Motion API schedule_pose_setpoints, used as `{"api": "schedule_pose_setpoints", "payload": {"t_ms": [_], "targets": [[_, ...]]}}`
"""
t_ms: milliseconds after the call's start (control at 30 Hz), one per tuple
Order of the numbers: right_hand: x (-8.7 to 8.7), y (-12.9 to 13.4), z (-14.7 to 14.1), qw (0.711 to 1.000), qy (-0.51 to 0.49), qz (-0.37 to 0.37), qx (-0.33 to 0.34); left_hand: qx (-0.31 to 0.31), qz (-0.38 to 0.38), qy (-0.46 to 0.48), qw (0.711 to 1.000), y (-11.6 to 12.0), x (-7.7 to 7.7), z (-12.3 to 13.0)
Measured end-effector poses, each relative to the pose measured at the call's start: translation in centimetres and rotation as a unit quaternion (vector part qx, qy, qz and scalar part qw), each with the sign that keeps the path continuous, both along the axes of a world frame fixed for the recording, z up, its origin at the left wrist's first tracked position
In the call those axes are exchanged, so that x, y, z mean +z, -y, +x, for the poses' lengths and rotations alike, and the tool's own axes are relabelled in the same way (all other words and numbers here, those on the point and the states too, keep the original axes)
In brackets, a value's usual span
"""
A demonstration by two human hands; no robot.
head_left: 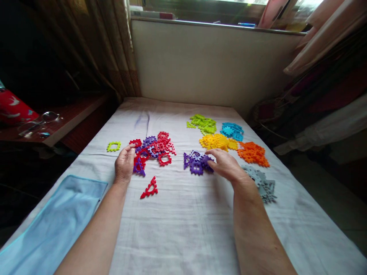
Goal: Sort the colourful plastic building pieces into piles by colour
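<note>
My left hand (124, 163) rests at the left edge of a mixed pile of red (160, 146) and purple (149, 142) toothed plastic building pieces. Its fingers are loosely bent and slightly apart, with nothing visible held. At a smaller purple pile (196, 167), my right hand (225, 162) has thumb and forefinger around a purple building piece (207, 162) at the pile's right side; its other fingers are hidden. A red triangular piece (150, 188) lies alone nearer me. One lime-green square frame piece (114, 146) lies beyond my left hand.
Sorted piles of lime-green (203, 123), blue (231, 131), yellow (218, 141), orange (252, 153) and grey pieces (262, 183) stand on the right of the white cloth (172, 236). A light-blue cloth (57, 214) lies left. Glasses (43, 120) rest on a side table.
</note>
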State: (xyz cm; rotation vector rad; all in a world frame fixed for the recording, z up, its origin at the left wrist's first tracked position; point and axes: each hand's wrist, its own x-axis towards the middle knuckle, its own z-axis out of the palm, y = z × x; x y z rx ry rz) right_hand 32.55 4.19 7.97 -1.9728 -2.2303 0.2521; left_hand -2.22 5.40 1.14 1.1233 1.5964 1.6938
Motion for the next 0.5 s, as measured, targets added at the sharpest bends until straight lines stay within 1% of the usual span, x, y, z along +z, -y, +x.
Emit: {"api": "schedule_pose_setpoints", "payload": {"t_ms": [100, 200, 367, 433, 500], "targets": [[0.1, 0.0, -1.4, 0.999, -0.003, 0.018, 0.043, -0.001, -0.002, 0.007, 1.000, 0.1, 0.1, 0.0], [0.2, 0.3, -3.8, 0.994, -0.011, 0.034, 0.106, -0.003, 0.002, 0.008, 1.000, 0.2, 0.2, 0.1], [0.0, 1.7, -9.6, 0.979, -0.018, 0.032, 0.202, -0.013, 0.004, 0.011, 1.000, 0.3, 0.2, 0.2], [-0.2, 2.4, -12.1, 0.974, -0.026, 0.031, 0.223, -0.010, 0.004, 0.019, 1.000, 0.3, 0.2, 0.2], [-0.5, 3.2, -14.4, 0.972, -0.033, 0.025, 0.230, -0.003, 0.003, 0.029, 1.000, 0.3, 0.3, 0.2]]}}
